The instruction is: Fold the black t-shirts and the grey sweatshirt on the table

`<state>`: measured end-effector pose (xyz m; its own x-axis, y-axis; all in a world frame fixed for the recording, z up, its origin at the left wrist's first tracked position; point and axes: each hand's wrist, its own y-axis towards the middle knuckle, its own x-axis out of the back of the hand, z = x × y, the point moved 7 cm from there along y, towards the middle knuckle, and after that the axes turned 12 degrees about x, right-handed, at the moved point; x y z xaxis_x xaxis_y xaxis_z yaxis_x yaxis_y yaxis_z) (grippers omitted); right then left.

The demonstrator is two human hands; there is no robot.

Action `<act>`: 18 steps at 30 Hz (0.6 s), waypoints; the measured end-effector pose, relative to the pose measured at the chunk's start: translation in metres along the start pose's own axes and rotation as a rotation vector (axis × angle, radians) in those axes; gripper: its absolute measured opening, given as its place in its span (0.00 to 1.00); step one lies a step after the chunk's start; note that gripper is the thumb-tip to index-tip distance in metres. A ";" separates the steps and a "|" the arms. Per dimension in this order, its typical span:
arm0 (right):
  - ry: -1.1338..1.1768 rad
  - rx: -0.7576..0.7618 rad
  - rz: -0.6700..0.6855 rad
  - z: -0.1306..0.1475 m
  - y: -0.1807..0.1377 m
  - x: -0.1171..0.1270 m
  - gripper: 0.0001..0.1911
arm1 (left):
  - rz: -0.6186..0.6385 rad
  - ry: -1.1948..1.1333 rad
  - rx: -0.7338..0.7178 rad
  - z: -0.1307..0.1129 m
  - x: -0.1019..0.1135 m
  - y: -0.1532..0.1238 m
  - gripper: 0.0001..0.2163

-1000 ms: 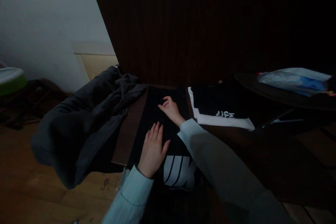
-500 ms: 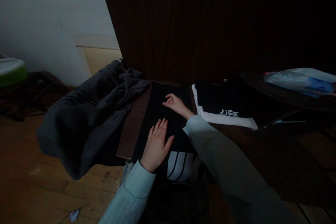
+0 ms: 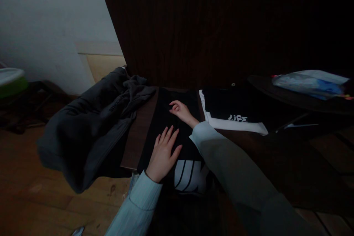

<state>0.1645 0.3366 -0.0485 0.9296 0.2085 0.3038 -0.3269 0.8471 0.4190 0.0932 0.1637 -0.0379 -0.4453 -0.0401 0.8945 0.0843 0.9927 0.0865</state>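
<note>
Nearest: light sleeves reach in from below. The white print sits at the near end of the black garment; its lowest part fades into shadow. Left hand lies palm down on that garment, fingers extended and slightly parted, thumb out, gripping nothing that shows. Right hand is farther up the same cloth, fingers loosely curled; whether a bit of fabric is pinched there, cannot tell (black on black, poor light).

Black garment: spread as a long, mostly smooth strip on the brown tabletop, between two other pieces. Judged progress: flattening looks well along, while its near end appears less settled.

To the right, just beside it, the black-and-white garment lies flat with straight edges; reads as finished. To the left, the grey garment is heaped and drapes over the table edge; reads as untouched.

Farther: plastic bag at right, dark panel behind, pale wall at left.
</note>
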 end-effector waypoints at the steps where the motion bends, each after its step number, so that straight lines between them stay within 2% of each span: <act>1: 0.011 0.004 -0.003 0.000 0.000 0.000 0.10 | 0.000 0.004 -0.009 -0.001 0.001 0.000 0.22; 5: -0.038 0.052 -0.005 0.005 0.000 0.002 0.06 | 0.000 0.041 -0.032 -0.002 0.000 0.000 0.22; 11: -0.373 0.237 -0.057 0.027 -0.005 0.006 0.09 | -0.036 0.149 -0.059 -0.005 -0.007 0.000 0.22; 13: -0.477 0.340 0.032 0.036 -0.007 -0.003 0.14 | -0.062 0.164 -0.071 -0.007 -0.006 0.000 0.22; 15: -0.549 0.408 0.190 0.040 -0.011 -0.017 0.19 | -0.075 0.171 -0.077 -0.007 -0.006 -0.001 0.22; 18: -0.640 0.343 0.347 0.033 -0.012 -0.028 0.20 | -0.071 0.173 -0.072 -0.007 -0.005 -0.001 0.21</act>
<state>0.1373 0.3042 -0.0341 0.5216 0.0241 0.8528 -0.7103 0.5659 0.4185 0.1019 0.1624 -0.0392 -0.2928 -0.1352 0.9466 0.1239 0.9762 0.1778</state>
